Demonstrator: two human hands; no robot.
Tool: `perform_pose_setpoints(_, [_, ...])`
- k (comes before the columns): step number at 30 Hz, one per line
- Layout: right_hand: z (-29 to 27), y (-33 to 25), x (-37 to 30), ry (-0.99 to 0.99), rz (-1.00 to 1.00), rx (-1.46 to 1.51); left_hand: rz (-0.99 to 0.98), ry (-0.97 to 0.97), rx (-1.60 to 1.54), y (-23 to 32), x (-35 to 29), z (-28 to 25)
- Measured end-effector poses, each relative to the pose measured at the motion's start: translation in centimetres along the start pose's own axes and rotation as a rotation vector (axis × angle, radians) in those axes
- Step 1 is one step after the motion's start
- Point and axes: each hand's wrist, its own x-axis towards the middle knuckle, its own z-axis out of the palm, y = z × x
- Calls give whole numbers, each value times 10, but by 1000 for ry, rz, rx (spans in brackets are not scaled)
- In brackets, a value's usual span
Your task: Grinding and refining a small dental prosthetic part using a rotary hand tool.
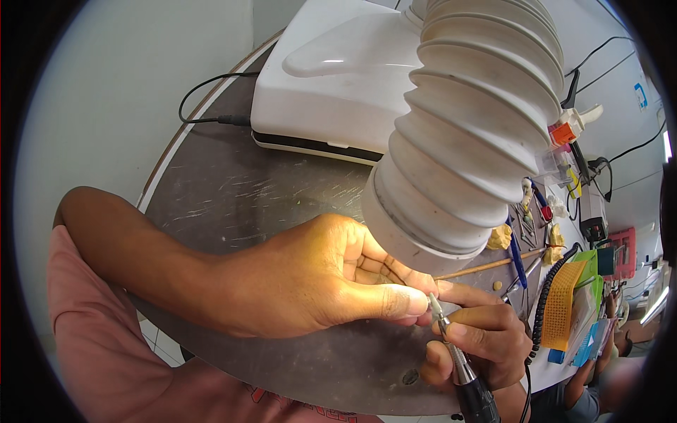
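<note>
My left hand (296, 282) reaches in from the left, its thumb and forefinger pinched together. What it holds is too small and covered to make out. In my right hand (486, 335) is a rotary handpiece (463, 368), a slim metal tool with a black rear body, gripped like a pen. Its pale pointed grinding tip (435, 304) touches or nearly touches the left thumb and fingertip. Both hands meet just below the mouth of a wide white ribbed hose (465, 141), and bright light falls on the left hand.
A white machine housing (331, 84) stands at the back with a black cable (189, 106). Right of the hose lie a wooden stick (486, 266), a yellowish plaster piece (500, 237) and small tools. A yellow basket (564, 303) stands at the right; another person (585, 388) is beyond.
</note>
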Motion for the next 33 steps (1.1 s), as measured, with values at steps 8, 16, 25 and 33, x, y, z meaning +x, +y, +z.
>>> perform_pose_setpoints(8, [1,0,0,4,-5,8,32,-47,5,-3,1,-1])
perform_pose_setpoints(16, [0,0,2,-6,-23,-29,23,-45,17,-2,0,-1])
perform_pose_setpoints(25, [1,-2,0,7,17,17,34,-16,59,-3,0,-1])
perform_pose_setpoints(33, [-1,-3,0,5,19,2,37,-40,61,-2,1,-1])
